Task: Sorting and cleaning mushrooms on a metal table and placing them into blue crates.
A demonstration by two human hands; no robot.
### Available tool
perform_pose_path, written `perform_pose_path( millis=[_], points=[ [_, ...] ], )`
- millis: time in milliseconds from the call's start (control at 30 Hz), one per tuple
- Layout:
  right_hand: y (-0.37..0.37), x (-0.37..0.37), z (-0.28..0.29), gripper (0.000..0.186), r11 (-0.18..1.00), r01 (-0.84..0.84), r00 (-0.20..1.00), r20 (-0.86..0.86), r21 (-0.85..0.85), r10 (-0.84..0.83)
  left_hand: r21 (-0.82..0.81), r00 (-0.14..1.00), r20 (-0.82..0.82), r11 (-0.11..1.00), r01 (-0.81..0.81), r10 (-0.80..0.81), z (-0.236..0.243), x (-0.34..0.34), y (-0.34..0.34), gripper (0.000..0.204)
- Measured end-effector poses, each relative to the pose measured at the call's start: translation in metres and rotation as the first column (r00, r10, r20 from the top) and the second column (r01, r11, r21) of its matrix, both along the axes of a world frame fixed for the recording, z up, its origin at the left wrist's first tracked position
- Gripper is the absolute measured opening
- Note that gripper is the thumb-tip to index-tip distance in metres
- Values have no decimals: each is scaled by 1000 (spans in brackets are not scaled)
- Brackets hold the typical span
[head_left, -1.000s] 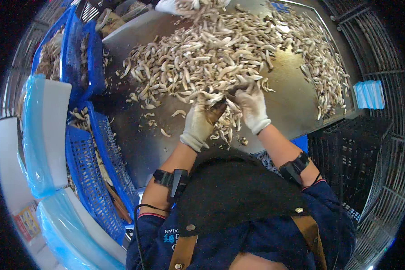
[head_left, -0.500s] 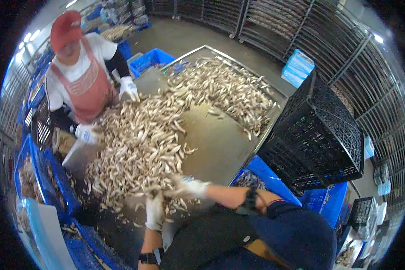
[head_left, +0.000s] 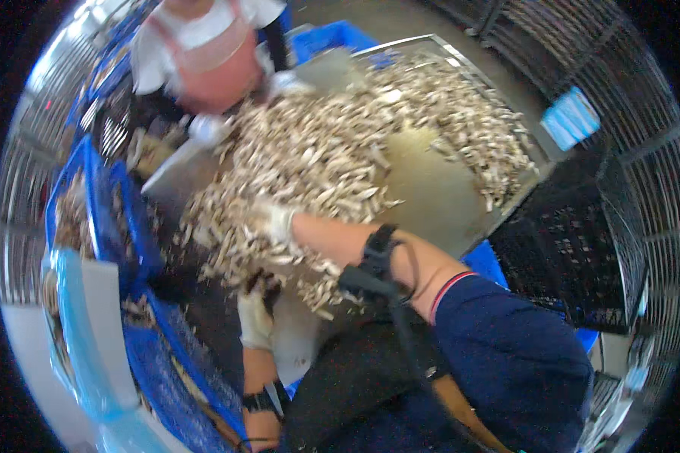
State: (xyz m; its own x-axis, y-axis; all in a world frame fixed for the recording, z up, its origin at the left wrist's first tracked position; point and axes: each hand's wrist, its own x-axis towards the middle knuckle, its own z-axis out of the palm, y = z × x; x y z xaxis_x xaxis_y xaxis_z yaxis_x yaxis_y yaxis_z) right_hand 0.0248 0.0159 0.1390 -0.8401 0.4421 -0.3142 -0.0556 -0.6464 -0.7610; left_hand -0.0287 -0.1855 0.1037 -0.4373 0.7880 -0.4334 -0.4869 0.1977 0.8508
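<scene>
My left hand (head_left: 258, 315), in a white glove with dark, soiled fingers, is low at the near edge of a heap of pale, elongated mushroom pieces (head_left: 317, 136) on a metal table (head_left: 431, 196). Motion blur hides whether anything is between its fingers. Farther forward, my right hand (head_left: 272, 220), also gloved, reaches into the heap, its fingers smeared and partly lost among the pieces. Loose pieces lie between and around both hands.
A co-worker (head_left: 211, 68) in a pink apron stands across the table, gloved hands at the heap. Blue crates (head_left: 102, 219) and wrapped white-and-blue blocks (head_left: 83, 332) line the left; black crates (head_left: 559, 249) stand right; a blue-and-white pack (head_left: 570, 117) lies beyond.
My view has swung, bringing the co-worker into sight. My hands, together a second ago, are apart: the right has moved forward and leftward into the heap, the left sits lower.
</scene>
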Motion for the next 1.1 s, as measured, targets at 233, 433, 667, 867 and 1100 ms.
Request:
perform_pose_path(
  millis=[233, 433, 667, 867, 1100],
  points=[
    [69, 119, -42, 52, 912, 312, 943, 29, 268, -331, -305, 191, -931, 951, 55, -310, -68, -119, -46, 64],
    [71, 312, -116, 25, 567, -28, 427, 523, 823, -738, -371, 64, -924, 926, 76, -376, -120, -44, -46, 114],
    [71, 200, -149, 39, 151, -414, 575, 387, 898, -721, -400, -53, -912, 911, -105, -406, -111, -34, 105, 80],
    [79, 186, -133, 35, 246, -311, 829, 389, 918, -402, -58, 388, -921, 971, -232, 37, -96, -82, 140, 60],
    [146, 217, -150, 44, -211, -629, 673, 387, 749, -630, -420, -148, -898, 908, 1, -415, -120, -53, 102, 68]
  ],
)
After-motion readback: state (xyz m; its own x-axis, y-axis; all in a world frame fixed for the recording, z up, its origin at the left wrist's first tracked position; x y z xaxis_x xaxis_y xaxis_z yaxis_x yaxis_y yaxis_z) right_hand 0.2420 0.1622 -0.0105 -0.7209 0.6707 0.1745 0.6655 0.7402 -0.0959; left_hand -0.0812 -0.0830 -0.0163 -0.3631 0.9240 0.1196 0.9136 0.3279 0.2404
